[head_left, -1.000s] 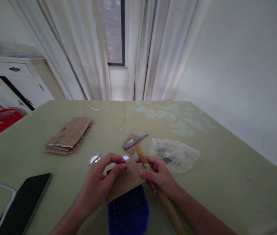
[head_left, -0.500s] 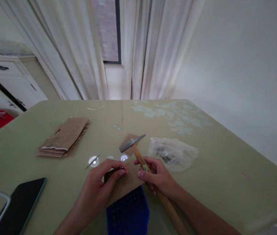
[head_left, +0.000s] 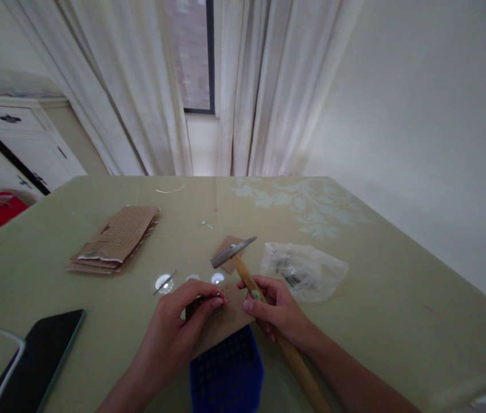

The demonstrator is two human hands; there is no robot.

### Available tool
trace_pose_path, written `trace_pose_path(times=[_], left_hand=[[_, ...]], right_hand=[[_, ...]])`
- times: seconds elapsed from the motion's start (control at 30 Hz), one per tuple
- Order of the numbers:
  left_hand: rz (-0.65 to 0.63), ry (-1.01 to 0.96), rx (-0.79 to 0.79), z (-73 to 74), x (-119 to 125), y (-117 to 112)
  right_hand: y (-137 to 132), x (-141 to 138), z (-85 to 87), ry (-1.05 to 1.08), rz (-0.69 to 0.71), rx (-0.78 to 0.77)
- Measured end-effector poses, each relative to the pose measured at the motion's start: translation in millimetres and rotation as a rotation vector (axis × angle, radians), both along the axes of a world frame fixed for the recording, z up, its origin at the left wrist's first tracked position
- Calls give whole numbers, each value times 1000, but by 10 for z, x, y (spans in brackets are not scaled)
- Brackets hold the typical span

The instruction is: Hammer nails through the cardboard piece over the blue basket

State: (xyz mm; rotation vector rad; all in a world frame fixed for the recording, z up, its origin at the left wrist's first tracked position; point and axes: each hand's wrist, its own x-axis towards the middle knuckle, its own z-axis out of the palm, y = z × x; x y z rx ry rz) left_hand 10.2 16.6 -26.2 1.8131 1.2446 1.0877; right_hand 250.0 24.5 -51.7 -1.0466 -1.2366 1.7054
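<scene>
My right hand (head_left: 278,310) is closed round the wooden handle of a hammer (head_left: 249,281), whose narrow metal head points up and away. Its fingers also reach the right edge of a brown board (head_left: 221,330). Over the board's left part, my left hand (head_left: 193,315) pinches thumb against forefinger, with something small and reddish at the tips, too small to name. A dark patch of the board shows under that hand. Below the board sits a blue perforated plastic basket (head_left: 226,376), partly covered by it.
Brown perforated sheets (head_left: 116,238) lie stacked at the left, a dark tablet (head_left: 36,355) with a white cable (head_left: 13,338) in front. A clear plastic bag (head_left: 305,269) with small dark pieces lies right. A small brown perforated piece (head_left: 229,252) and a thin rod (head_left: 165,283) lie beyond my hands.
The whole view has shifted slightly, so things sit a little farther right. My hands, the hammer and the board keep nearly the same places relative to each other.
</scene>
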Motion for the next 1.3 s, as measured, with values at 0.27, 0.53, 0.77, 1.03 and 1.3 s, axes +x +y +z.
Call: trace_pose_path(times=[0.27,0.53,0.77,1.03,1.3], left_hand=[[-1,11,22,9,7,9],[-26,35,83,6,7,19],[-96,96,181,49,-3,20],[-163,79,199,31,9,51],[-175,86,177,49,8,38]], right_hand=[[5,7,-8,-5,-13,7],[9,26,-17,-18,21,30],[-67,149,257,-228,-78,201],[-562,371,1204,-874,119,538],[-785,286,1499,-1048,116,691]])
